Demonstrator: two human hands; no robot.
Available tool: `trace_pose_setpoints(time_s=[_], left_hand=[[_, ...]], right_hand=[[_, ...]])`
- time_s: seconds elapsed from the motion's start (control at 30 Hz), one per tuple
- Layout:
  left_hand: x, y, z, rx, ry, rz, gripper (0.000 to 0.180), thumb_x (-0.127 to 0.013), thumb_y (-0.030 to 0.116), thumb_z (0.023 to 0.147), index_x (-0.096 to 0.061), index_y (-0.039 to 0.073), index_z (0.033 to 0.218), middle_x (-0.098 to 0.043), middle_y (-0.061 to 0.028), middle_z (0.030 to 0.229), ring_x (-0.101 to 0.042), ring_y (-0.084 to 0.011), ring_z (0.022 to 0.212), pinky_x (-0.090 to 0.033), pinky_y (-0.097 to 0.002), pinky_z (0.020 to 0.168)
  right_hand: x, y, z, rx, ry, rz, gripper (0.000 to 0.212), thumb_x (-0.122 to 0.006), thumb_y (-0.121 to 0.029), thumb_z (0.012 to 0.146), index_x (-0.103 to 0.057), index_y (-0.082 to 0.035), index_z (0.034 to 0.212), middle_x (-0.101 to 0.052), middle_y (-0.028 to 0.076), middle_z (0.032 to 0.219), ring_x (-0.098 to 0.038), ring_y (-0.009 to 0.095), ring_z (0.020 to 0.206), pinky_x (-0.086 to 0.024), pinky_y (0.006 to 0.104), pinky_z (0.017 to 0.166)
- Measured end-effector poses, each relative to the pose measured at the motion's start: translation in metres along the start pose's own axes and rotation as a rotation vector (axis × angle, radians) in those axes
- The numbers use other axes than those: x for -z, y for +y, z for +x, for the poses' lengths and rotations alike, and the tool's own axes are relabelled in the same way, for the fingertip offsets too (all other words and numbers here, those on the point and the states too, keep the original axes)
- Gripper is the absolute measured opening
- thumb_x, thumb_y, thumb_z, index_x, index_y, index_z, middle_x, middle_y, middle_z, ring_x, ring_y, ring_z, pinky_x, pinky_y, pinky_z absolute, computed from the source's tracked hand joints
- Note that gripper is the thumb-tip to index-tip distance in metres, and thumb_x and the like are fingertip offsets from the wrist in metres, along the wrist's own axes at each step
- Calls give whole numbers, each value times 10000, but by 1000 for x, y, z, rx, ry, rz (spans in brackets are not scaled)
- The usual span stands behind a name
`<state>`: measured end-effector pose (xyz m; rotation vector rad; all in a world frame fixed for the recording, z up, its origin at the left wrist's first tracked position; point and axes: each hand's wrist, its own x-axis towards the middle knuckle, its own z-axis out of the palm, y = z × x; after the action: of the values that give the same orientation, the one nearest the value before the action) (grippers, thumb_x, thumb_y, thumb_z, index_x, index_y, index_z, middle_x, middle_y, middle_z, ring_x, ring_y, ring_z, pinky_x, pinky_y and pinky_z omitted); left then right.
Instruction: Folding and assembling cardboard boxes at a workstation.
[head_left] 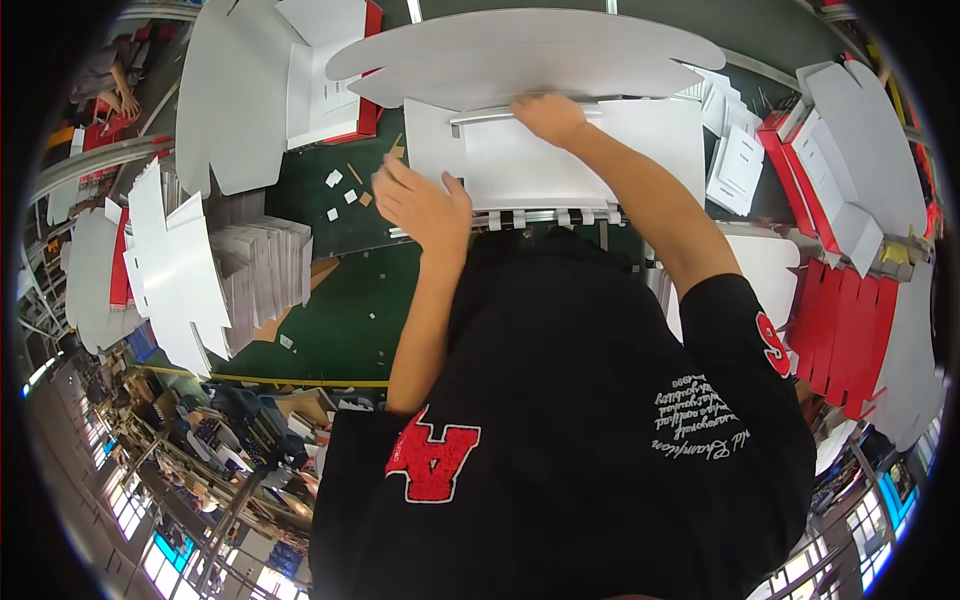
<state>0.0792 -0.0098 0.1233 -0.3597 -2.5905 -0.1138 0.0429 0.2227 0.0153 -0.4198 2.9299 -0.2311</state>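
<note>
A partly folded cardboard box (pixel 540 165) lies in front of me with its white inside up. Its large lid flap (pixel 520 50) stands raised at the far side, with rounded ends. My right hand (pixel 550 118) is at the fold under that flap, its fingers curled and pressed onto the folded strip (pixel 480 118). Over the box's left edge hovers my left hand (pixel 425 205), thumb apart from the stretched fingers, with nothing in it. Along the near edge of the box runs a metal rail (pixel 520 218) with white clips.
Flat white blanks (pixel 265 265) are stacked at the left. Opened red-and-white boxes stand at the far left (pixel 330 90) and right (pixel 825 180). White booklets (pixel 735 170) lie right of my box, red blanks (pixel 845 330) farther right. Paper scraps (pixel 335 180) dot the green surface. Another person's hand (pixel 128 105) shows far left.
</note>
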Motion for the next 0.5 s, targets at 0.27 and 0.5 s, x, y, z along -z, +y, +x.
trace_pose_setpoints(time_s=[0.27,0.5], left_hand=[[-52,5,20,520,-594,-351,707,-676,476,749,-401,-84,1081,-591,-228,948,-619,-385,900,-488,-443,772],[-75,-9,-10,378,-694,-631,856,-683,491,727,-290,-150,1136,-550,-303,1004,-587,-434,913,-467,-436,816]], right_hand=[[-19,17,-9,-26,28,166,280,-451,-288,939,-569,-100,1110,-592,109,1172,-608,317,965,-485,447,829],[2,12,-13,-72,122,288,276,-478,-293,930,-578,-78,1072,-639,123,1045,-597,355,938,-481,443,813]])
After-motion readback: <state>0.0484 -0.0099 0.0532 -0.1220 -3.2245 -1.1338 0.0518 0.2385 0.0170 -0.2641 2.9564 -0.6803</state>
